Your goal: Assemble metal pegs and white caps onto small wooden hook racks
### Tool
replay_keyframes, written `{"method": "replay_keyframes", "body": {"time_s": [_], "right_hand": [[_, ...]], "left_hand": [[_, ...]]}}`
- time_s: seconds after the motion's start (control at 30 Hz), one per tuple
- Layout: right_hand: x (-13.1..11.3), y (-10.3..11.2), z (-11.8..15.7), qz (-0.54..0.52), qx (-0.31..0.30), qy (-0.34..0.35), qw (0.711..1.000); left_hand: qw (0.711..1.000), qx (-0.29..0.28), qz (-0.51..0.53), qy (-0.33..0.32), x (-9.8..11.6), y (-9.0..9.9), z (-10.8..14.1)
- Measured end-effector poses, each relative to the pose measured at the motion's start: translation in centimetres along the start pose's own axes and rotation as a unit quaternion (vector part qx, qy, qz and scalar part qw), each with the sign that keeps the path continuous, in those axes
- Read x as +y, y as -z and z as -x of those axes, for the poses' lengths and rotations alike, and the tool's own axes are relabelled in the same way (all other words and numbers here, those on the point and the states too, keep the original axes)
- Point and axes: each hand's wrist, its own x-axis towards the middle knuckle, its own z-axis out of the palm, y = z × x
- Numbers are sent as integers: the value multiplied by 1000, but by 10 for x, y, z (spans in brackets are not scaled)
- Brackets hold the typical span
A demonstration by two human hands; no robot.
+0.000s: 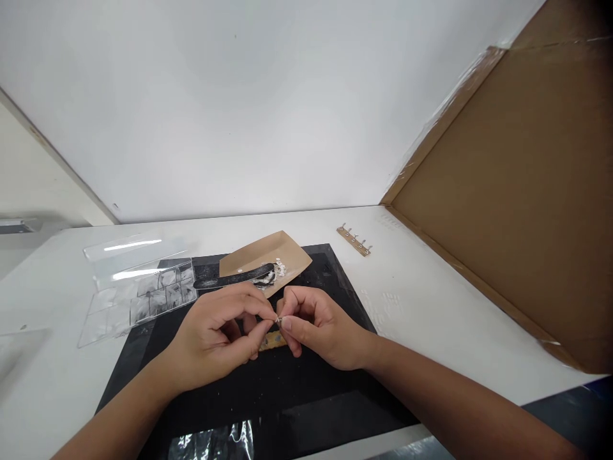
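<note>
My left hand (227, 332) and my right hand (318, 326) meet above a black mat (287, 390). Thumb and forefinger of each are pinched together around one tiny shiny piece (280, 320), whose kind I cannot make out. Just beneath the fingers lies a yellowish strip (272, 340) with bluish spots, partly covered by both hands. Behind them, a black nail file (232, 279) rests with one end on a brown paper tray (258, 247) that holds small white bits (281, 268) and dark scraps.
A clear lidded compartment box (165, 300) stands open at the left, with thin clear pieces inside. On the white table (421, 300), a brown strip (353, 241) carries several small metal clips. Several faint clear pieces (391, 303) lie right of the mat. A cardboard panel (517, 191) bounds the right side.
</note>
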Motion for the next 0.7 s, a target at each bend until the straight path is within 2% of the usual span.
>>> {"method": "replay_keyframes", "body": {"time_s": [0.17, 0.37, 0.53, 0.7], "right_hand": [[0, 2, 1, 10, -14, 6, 1000], [-7, 11, 4, 113, -45, 36, 992], [-16, 16, 4, 148, -89, 55, 983], [-21, 16, 5, 120, -94, 17, 988]], "left_hand": [[999, -21, 36, 14, -2, 4, 1], [998, -50, 33, 1, -1, 9, -1], [995, -60, -43, -68, 2, 11, -3], [980, -54, -144, -124, 8, 9, -9]]}}
